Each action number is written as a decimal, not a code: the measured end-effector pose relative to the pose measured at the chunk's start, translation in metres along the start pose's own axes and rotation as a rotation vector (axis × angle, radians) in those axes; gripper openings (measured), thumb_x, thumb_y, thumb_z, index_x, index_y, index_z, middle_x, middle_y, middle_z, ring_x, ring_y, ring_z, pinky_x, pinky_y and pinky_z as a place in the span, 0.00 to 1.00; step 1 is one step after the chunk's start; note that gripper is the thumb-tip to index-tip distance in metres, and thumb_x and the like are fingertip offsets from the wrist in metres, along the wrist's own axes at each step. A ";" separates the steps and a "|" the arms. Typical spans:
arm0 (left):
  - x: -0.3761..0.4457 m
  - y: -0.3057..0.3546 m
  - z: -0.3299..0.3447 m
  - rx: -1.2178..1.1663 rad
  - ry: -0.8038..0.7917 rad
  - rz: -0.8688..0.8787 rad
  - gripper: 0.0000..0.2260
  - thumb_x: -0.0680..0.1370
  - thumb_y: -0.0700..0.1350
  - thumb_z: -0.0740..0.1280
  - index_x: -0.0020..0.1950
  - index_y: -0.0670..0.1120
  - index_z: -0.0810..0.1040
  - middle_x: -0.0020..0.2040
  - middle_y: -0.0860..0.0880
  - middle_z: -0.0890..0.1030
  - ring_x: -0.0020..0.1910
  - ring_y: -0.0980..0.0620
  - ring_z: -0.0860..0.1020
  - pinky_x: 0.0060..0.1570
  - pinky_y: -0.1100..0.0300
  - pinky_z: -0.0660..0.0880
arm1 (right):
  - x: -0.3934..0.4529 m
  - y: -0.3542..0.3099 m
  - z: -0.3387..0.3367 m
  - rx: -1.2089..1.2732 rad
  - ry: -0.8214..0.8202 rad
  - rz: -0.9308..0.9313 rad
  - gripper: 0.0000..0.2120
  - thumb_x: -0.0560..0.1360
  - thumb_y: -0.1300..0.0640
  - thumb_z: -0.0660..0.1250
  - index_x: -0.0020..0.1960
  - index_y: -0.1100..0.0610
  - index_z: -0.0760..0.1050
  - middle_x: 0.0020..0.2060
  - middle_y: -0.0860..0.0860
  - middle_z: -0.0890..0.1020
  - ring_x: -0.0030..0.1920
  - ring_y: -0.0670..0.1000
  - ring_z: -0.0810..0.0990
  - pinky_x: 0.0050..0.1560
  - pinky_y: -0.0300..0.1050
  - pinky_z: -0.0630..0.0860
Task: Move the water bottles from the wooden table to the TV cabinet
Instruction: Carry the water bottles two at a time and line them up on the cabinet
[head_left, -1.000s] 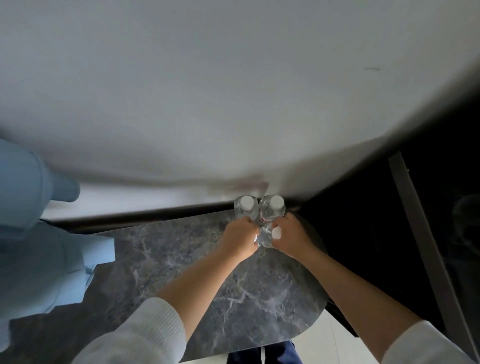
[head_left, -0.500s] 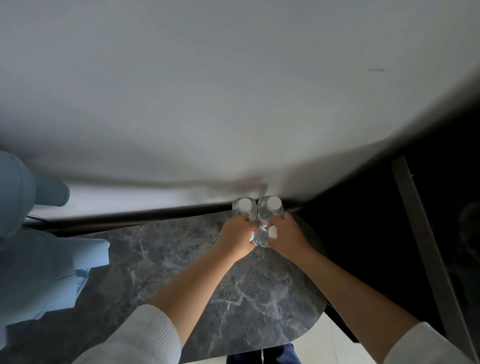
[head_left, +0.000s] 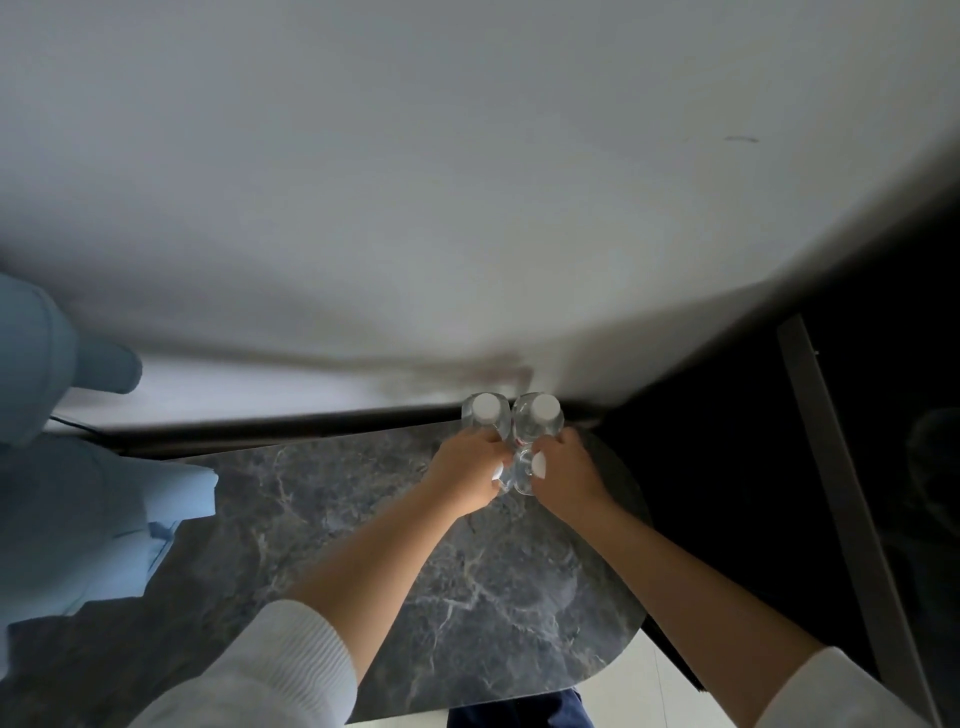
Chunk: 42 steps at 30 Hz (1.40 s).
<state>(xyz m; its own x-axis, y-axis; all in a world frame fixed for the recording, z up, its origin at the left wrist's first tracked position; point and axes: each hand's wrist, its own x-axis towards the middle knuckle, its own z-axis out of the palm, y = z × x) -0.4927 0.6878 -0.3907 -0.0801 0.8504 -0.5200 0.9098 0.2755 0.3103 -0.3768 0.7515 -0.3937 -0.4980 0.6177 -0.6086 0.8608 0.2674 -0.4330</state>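
Several clear water bottles with white caps cluster at the far right corner of the dark marble cabinet top (head_left: 467, 587). Two of them, the left back bottle (head_left: 485, 409) and the right back bottle (head_left: 540, 413), stand upright against the wall. My left hand (head_left: 465, 480) grips a near bottle, of which only a bit of cap (head_left: 497, 472) shows. My right hand (head_left: 571, 480) grips another near bottle (head_left: 525, 470) just behind its cap. Both held bottles touch each other, right in front of the back pair.
A white wall (head_left: 467, 182) rises behind the cabinet. A light blue soft object (head_left: 78, 493) covers the cabinet's left end. To the right lies a dark gap with a grey bar (head_left: 841, 493). Pale floor (head_left: 649, 696) shows below the rounded front edge.
Both hands have drawn a little closer together, bringing the two held bottles side by side. The back pair has not moved.
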 end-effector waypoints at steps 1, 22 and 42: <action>-0.002 0.000 -0.001 -0.005 0.008 -0.007 0.17 0.78 0.43 0.64 0.67 0.46 0.72 0.68 0.49 0.72 0.68 0.47 0.69 0.65 0.54 0.71 | -0.001 -0.002 -0.002 -0.012 -0.004 -0.009 0.18 0.76 0.63 0.62 0.66 0.61 0.67 0.66 0.60 0.68 0.63 0.58 0.71 0.58 0.43 0.70; -0.298 -0.056 0.001 -0.153 0.321 -0.906 0.15 0.81 0.48 0.58 0.63 0.42 0.74 0.63 0.44 0.74 0.65 0.46 0.72 0.62 0.54 0.71 | -0.136 -0.197 0.029 -0.613 -0.109 -0.746 0.21 0.76 0.62 0.59 0.69 0.59 0.67 0.65 0.57 0.72 0.66 0.58 0.70 0.64 0.48 0.70; -0.845 -0.103 0.169 -0.350 0.351 -1.869 0.17 0.80 0.45 0.56 0.69 0.46 0.70 0.68 0.45 0.70 0.69 0.46 0.68 0.63 0.53 0.69 | -0.489 -0.492 0.373 -0.805 -0.295 -1.621 0.17 0.76 0.60 0.62 0.64 0.61 0.73 0.61 0.58 0.77 0.60 0.57 0.76 0.62 0.50 0.74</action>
<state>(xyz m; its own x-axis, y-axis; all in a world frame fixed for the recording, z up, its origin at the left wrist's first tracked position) -0.4505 -0.1351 -0.1176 -0.8105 -0.5552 -0.1867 -0.5164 0.8277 -0.2195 -0.5959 0.0417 -0.1312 -0.7172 -0.6914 -0.0868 -0.6394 0.7025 -0.3127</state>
